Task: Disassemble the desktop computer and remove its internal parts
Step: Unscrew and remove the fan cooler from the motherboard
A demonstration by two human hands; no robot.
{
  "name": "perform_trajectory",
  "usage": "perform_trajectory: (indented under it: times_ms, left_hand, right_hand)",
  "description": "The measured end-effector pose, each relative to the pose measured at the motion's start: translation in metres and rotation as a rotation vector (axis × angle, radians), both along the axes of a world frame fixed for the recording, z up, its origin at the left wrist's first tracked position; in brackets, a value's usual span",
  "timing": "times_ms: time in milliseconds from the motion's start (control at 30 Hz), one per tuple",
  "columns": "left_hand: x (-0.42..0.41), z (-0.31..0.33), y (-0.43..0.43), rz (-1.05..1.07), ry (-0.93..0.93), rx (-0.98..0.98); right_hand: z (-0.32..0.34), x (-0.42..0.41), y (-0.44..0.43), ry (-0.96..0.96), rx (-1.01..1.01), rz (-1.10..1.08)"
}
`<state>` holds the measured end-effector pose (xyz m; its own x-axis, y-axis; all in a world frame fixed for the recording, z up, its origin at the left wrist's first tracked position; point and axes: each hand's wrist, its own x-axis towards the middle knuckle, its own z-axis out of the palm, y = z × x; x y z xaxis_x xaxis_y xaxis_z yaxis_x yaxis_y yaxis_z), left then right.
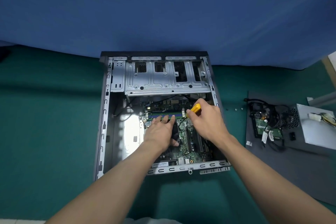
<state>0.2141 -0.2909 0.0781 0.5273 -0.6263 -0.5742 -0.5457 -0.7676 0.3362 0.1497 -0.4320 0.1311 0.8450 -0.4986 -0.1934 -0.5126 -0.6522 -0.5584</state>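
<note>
Left hand point(160, 130) spread flat on motherboard point(185, 144), right hand point(207, 121) wrapped round yellow screwdriver point(196, 108), drive cage point(163, 82) beyond, power supply point(316, 127) aside.

Head view, steep downward (close), facing wall

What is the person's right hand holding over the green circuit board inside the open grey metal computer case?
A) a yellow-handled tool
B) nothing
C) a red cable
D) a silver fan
A: the right hand grips a yellow-handled tool above the green circuit board; the left hand lies open, fingers straight.
</note>
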Motion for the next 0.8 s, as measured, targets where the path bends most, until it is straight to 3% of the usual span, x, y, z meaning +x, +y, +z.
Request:
perform_trajectory:
  times_ms: [167,333,567,800]
  left_hand:
    - [0.001,0.001,-0.002,0.006,0.006,0.003]
    - [0.000,0.000,-0.002,0.013,0.006,-0.007]
    - [-0.001,-0.005,-0.001,0.021,-0.015,-0.016]
    - [-0.001,-0.009,0.000,0.028,-0.020,-0.023]
  right_hand:
    - [0.009,0.005,0.000,0.077,-0.047,0.131]
    - [0.033,0.022,0.010,0.319,-0.292,0.363]
    - [0.053,0.050,0.023,0.656,-0.170,0.384]
    - [0.053,0.058,0.020,0.633,-0.347,0.595]
